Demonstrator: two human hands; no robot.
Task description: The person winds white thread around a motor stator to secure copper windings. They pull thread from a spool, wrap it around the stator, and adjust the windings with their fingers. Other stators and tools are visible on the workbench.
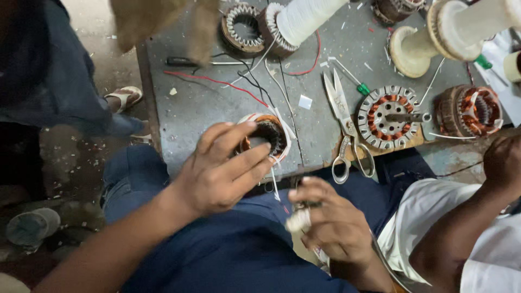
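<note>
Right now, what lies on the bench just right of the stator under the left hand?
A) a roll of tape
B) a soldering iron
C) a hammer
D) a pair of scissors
D: a pair of scissors lies blades-up between the stator under the left hand and a flat stator.

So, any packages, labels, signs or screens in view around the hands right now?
None that can be told: no package, sign or screen shows.
Small white paper slip: lies flat on the grey table, left of the scissors; roughly square, looks blank.
Left hand rests on a copper-wound stator wrapped in white tape; right hand holds a small white roll.
</note>
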